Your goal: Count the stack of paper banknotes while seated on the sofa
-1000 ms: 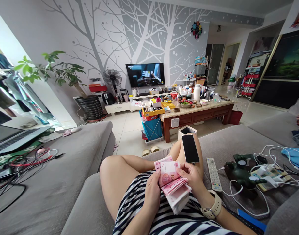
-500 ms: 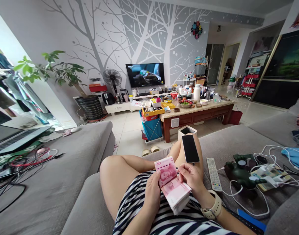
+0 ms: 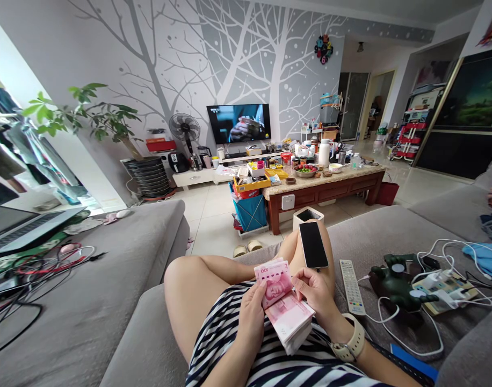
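Note:
A thick stack of pink banknotes (image 3: 288, 317) rests over my lap. My left hand (image 3: 251, 317) grips the stack's left side, thumb pressed on the folded-up top notes. My right hand (image 3: 318, 293) is closed on the right edge, fingers pinching the raised notes (image 3: 273, 277); a watch sits on that wrist. A black phone (image 3: 313, 244) lies face up on my right knee, just beyond the notes.
A white remote (image 3: 352, 286) lies on the grey sofa (image 3: 121, 301) to my right, beside a dark green figure (image 3: 395, 285) and tangled white cables. A laptop (image 3: 24, 226) and wires sit at the left. Ahead stand a cluttered coffee table (image 3: 322, 185) and a TV (image 3: 238, 123).
The fanned notes I held up a second ago have been folded down onto the stack. Both hands stay in place on the money. The picture on the TV changed.

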Demonstrator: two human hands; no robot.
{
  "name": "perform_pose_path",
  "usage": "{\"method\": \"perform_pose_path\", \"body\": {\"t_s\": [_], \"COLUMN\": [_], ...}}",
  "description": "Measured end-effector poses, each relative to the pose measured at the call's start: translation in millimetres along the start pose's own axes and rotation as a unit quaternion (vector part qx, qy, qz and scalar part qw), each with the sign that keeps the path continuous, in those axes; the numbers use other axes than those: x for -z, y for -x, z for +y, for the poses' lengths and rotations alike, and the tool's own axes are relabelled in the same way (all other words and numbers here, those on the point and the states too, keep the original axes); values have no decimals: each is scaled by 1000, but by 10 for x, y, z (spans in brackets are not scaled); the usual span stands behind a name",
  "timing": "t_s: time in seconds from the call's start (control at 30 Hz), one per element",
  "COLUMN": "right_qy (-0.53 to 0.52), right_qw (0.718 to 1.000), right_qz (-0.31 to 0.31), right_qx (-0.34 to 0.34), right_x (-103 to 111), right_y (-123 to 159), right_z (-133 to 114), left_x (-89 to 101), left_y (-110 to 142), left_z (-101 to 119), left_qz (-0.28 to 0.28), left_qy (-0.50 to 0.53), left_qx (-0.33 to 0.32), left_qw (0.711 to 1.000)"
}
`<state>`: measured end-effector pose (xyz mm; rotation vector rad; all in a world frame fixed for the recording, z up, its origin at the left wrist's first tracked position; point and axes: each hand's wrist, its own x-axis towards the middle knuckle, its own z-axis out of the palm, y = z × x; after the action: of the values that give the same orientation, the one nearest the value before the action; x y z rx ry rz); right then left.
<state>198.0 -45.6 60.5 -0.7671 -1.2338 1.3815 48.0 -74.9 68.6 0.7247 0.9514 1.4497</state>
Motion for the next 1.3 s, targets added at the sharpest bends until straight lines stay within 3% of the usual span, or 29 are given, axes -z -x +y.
{"method": "perform_pose_path", "body": {"t_s": [0.47, 0.73, 0.93, 1.3], "right_qy": [11, 61, 54, 20], "right_qw": [999, 997, 998, 1000], "right_qz": [51, 37, 39, 18], "right_qx": [11, 18, 16, 13], "right_x": [-7, -5, -19, -7], "right_y": [-18, 6, 15, -1], "right_z": [-16, -33, -51, -38], "left_x": [-3, -5, 48, -49], "left_y": [19, 14, -17, 47], "left_z": [-2, 15, -20, 132], "left_qz": [-41, -19, 61, 75], "left_qy": [13, -18, -73, -157], "left_qx": [24, 22, -48, -69], "left_qw": [999, 999, 994, 982]}}
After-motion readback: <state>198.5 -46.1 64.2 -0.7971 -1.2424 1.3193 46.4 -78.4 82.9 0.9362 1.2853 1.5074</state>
